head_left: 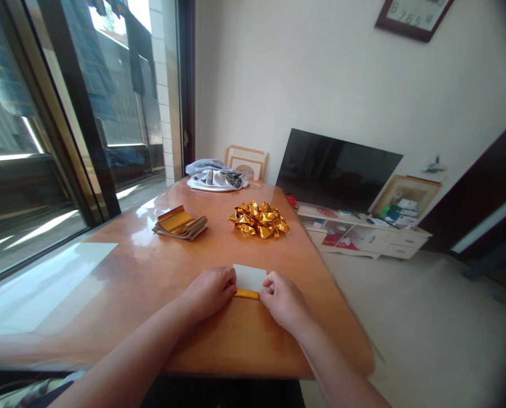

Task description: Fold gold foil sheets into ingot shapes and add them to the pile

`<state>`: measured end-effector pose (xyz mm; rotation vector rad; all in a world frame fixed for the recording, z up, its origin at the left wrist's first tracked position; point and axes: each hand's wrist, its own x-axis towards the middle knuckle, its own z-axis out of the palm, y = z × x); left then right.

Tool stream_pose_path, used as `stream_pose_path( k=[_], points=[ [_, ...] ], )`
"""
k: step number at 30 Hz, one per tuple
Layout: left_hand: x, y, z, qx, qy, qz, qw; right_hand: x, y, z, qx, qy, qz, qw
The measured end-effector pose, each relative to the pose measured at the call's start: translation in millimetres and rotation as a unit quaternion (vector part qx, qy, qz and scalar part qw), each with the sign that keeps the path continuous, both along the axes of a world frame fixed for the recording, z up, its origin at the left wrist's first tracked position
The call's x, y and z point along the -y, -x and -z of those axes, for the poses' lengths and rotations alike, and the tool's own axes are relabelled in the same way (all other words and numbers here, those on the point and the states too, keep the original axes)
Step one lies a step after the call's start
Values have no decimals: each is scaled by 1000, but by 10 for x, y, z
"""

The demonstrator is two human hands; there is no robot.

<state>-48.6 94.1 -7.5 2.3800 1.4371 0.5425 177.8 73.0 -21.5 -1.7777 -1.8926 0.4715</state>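
Observation:
A sheet of gold foil paper (251,277) lies on the table between my two hands, pale side up, its near edge folded over into a narrow gold strip. My left hand (213,289) pinches the left end of that fold. At the right end, my right hand (283,297) has its fingers closed on the same fold. Beyond them sits a pile of folded gold foil pieces (260,219). To its left is a stack of gold foil sheets (180,224), the top one curling up.
The glossy wooden table (219,340) carries a bundle of grey cloth (216,175) at its far end. Past its right edge stand a low white cabinet (369,238) and a black television (337,170). Glass sliding doors (78,113) are on the left.

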Motion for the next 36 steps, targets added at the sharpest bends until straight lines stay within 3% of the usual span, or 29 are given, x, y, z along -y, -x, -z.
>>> stream_pose_path(
  k=[9,15,19,25,36],
  points=[
    [149,-40,-57,-68,-124,20,990,38,0,15,26,-32,-8,999],
    [157,-136,-191,-163,-181,136,960,-25,-25,9,16,5,-3,1000],
    [180,-166,-208,-201,-185,179,945,-44,-21,11,19,10,-8,1000],
    [311,-250,-130,-241,-161,141,947,-44,-12,31,19,15,-6,1000],
    [554,-237,-58,-192,-178,94,961,-101,-31,81,-6,13,-2,1000]
  ],
)
